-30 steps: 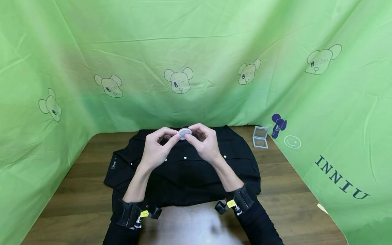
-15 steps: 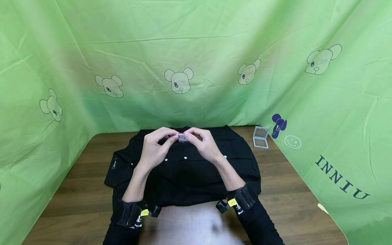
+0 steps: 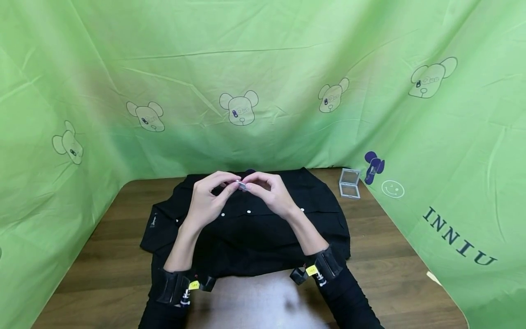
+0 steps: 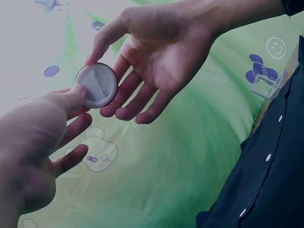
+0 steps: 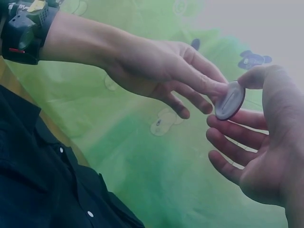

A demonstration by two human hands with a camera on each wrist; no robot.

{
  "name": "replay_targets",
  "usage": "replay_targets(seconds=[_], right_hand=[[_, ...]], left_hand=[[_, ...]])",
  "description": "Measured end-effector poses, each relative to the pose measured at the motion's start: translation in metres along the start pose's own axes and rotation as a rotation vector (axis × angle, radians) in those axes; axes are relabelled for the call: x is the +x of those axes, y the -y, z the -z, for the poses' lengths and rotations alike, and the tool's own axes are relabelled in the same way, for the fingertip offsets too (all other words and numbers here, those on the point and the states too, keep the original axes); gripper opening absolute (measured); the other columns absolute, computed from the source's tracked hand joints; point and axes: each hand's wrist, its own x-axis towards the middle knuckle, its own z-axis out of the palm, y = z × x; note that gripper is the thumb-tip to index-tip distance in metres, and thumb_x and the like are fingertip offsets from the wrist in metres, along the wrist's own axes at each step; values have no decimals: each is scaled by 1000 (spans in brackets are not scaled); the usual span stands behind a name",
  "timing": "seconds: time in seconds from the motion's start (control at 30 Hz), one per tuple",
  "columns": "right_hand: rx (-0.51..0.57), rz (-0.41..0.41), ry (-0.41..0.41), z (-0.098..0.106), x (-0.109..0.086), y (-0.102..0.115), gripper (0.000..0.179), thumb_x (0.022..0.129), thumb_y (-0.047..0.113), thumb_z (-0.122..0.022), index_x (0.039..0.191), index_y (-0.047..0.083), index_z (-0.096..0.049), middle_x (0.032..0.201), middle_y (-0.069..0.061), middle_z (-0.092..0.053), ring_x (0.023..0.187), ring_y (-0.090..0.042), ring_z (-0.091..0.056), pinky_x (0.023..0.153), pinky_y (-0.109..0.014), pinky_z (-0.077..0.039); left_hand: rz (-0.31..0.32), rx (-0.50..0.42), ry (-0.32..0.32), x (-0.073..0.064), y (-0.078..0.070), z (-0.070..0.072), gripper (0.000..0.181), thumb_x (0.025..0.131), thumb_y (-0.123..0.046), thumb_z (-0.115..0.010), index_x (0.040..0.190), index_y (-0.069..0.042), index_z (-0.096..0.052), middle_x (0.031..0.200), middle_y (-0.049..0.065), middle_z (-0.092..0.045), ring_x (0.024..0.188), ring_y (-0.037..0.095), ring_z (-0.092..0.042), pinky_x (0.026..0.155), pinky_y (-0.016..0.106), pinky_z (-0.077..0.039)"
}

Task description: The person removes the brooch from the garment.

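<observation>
A round button badge (image 3: 242,185) is held up above the black shirt (image 3: 246,237), between my two hands. Its silvery back with a straight pin shows in the left wrist view, where the badge (image 4: 97,85) is seen nearly face-on. My left hand (image 3: 208,196) pinches one side between thumb and fingers. On the opposite edge my right hand (image 3: 272,195) pinches it too, the thumb at the rim and fingers behind in the right wrist view. The badge's front is hidden. The shirt lies spread on the table, its row of white buttons running across.
An open, clear square case (image 3: 349,183) stands at the table's back right, against the green curtain (image 3: 246,55). That curtain, printed with bear heads, encloses the wooden table (image 3: 386,274) at the back and both sides.
The badge has tilted from nearly face-on to almost edge-on in the head view. My right hand has lowered slightly; both hands stay on the badge.
</observation>
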Motion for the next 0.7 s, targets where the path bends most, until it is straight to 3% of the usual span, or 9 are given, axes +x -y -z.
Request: replay_targets(seconds=[0.2,0.4,0.47,0.5,0.6,0.7], right_hand=[[-5,3,-9,-1,0,-1,24,107,8,-67,123,-8,-77,118,-28,-79,106,-27,-80,98,-26,-64],[-1,-1,-16,-2,1,-1,25,106,8,-68,123,-9,-77,120,-30,-78,105,-13,-78,99,-24,-63],[-1,-3,-19,-2,1,-1,25,106,7,-68,123,-9,-76,121,-30,-78,107,-18,-79,99,-25,-63],[-1,-3,-20,-2,1,-1,25,106,7,-68,123,-9,-76,121,-30,-78,108,-23,-79,100,-25,-63],[-1,-5,-23,-2,1,-1,25,106,6,-68,123,-10,-76,122,-30,-77,109,-23,-79,100,-24,-63],[4,-6,-24,-3,1,0,25,105,5,-68,124,-10,-75,123,-31,-77,107,-13,-79,100,-24,-63]], left_hand=[[21,-2,7,0,1,1,17,102,-4,-83,117,-12,-87,111,7,-86,99,10,-78,87,16,-59],[40,8,19,0,1,3,17,102,-7,-84,119,-12,-87,114,5,-85,102,10,-78,91,25,-63],[45,11,25,0,2,3,17,102,-7,-84,119,-11,-87,115,5,-85,102,11,-78,91,32,-65],[46,12,27,0,2,3,18,102,-7,-84,120,-10,-87,115,5,-85,102,11,-78,92,31,-65],[45,15,29,-1,3,3,18,103,-7,-84,120,-11,-86,116,5,-85,104,10,-78,94,29,-64],[43,10,26,-1,3,3,18,103,-7,-83,120,-11,-87,116,5,-85,104,11,-78,94,24,-63]])
